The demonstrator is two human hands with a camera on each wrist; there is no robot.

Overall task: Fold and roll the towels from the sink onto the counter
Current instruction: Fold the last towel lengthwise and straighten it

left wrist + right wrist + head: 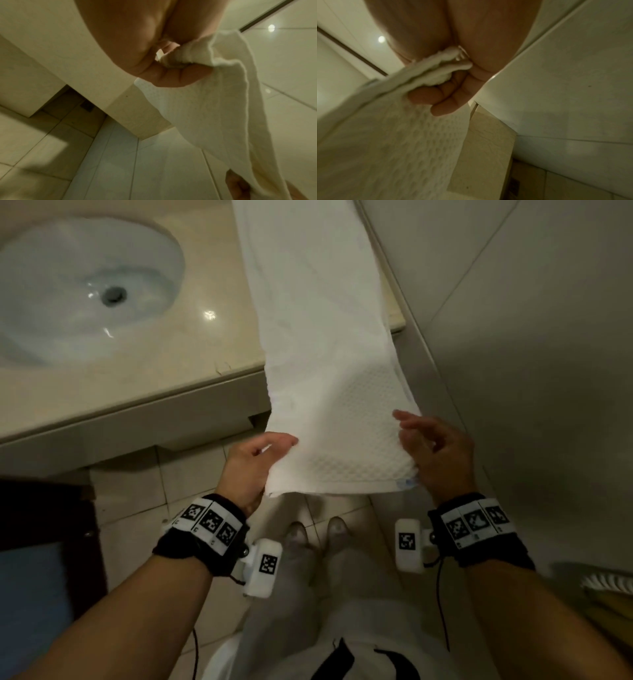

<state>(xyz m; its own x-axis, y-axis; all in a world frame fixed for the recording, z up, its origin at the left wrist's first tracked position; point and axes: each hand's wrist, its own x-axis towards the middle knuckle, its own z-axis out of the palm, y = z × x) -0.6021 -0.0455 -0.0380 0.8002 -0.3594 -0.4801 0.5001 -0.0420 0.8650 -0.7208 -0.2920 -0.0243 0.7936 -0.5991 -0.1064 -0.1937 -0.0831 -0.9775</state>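
Observation:
A long white towel (318, 344), folded into a narrow strip, lies along the right side of the beige counter (178, 371) and hangs past its front edge. My left hand (255, 465) grips the towel's near left corner, and the left wrist view shows the towel (214, 108) bunched in my left hand (171, 67). My right hand (433, 455) holds the near right corner. In the right wrist view the towel (393, 135) has its folded edge pinched in my right hand (440, 86). The near end is held up in the air above the floor.
A white oval sink (78, 292) with a metal drain is set in the counter at the left, with no towel in it. A tiled wall (513, 337) runs close along the right. Tiled floor and my feet (318, 535) are below the towel's end.

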